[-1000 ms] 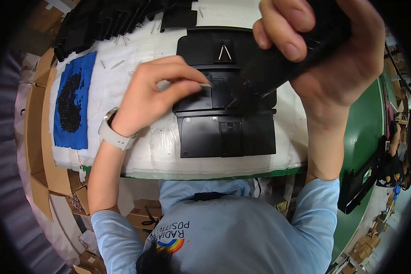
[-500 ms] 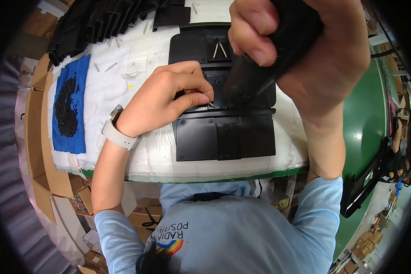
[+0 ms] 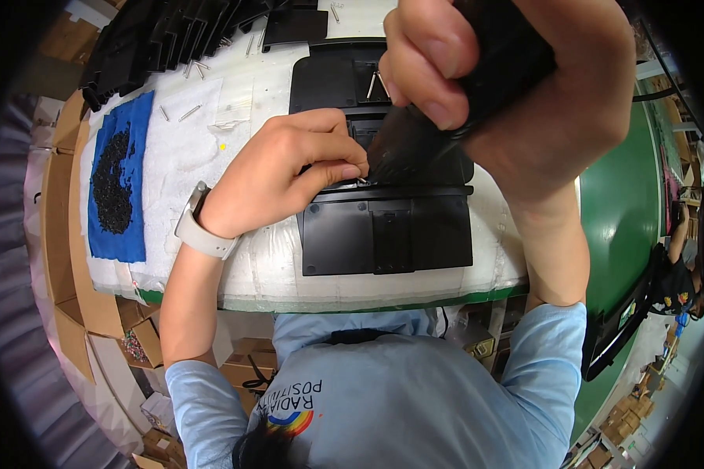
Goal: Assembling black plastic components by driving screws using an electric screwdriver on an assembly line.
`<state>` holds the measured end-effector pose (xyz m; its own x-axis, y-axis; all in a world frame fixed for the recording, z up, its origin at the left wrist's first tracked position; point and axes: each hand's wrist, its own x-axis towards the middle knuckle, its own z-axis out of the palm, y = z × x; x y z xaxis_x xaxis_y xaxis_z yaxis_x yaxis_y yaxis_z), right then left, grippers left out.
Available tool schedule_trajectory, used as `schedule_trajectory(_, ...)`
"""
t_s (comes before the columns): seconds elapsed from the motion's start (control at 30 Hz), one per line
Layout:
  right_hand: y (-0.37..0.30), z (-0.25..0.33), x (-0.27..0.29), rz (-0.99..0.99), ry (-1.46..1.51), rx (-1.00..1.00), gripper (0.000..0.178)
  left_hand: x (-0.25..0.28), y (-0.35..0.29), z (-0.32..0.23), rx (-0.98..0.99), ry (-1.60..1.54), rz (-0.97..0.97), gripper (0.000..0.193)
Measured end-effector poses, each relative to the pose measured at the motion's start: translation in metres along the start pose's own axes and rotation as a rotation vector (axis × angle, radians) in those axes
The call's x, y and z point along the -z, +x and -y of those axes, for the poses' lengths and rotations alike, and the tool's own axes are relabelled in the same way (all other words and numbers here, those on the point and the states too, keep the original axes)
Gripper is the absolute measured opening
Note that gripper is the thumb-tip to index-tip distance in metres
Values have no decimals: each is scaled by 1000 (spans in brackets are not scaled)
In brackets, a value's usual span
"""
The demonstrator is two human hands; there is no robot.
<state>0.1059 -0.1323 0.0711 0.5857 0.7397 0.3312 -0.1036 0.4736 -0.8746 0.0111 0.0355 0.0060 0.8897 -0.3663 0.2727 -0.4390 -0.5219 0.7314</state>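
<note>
A black electric screwdriver (image 3: 418,133) is wrapped in the fingers of my right hand (image 3: 555,102). It slants down to the left, its tip beside my left fingertips at the middle black plastic panel (image 3: 450,166). My left hand (image 3: 281,164) is closed in a pinch on a small metal pin (image 3: 361,180), of which only the end shows, at that panel's near edge. Closer to me lies another black plastic panel (image 3: 336,238) with a recess in its middle. Behind, a third panel (image 3: 328,82) bears metal pins (image 3: 372,84), partly hidden by my right fingers.
Small black screws (image 3: 116,187) are heaped on a blue cloth (image 3: 133,234) at left. Loose metal pins (image 3: 190,112) lie on the white padded table top (image 3: 266,266). Stacked black panels (image 3: 145,47) stand at the far left. A green surface (image 3: 618,211) adjoins at right.
My right hand and the screwdriver have shifted slightly left, bringing the tip up beside my left fingertips. My left hand has barely moved.
</note>
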Motion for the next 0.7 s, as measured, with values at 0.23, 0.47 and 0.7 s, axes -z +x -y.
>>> schedule_trajectory(0.23,0,-6,4,64,-25,3,35,0,0,-1,-7,18,3,6)
schedule_trajectory(0.47,-5,-5,-11,80,-138,6,32,0,-2,1,-21,36,13,7)
schedule_trajectory(0.7,-12,-1,-26,118,-255,16,29,0,-7,-5,-43,34,-68,9)
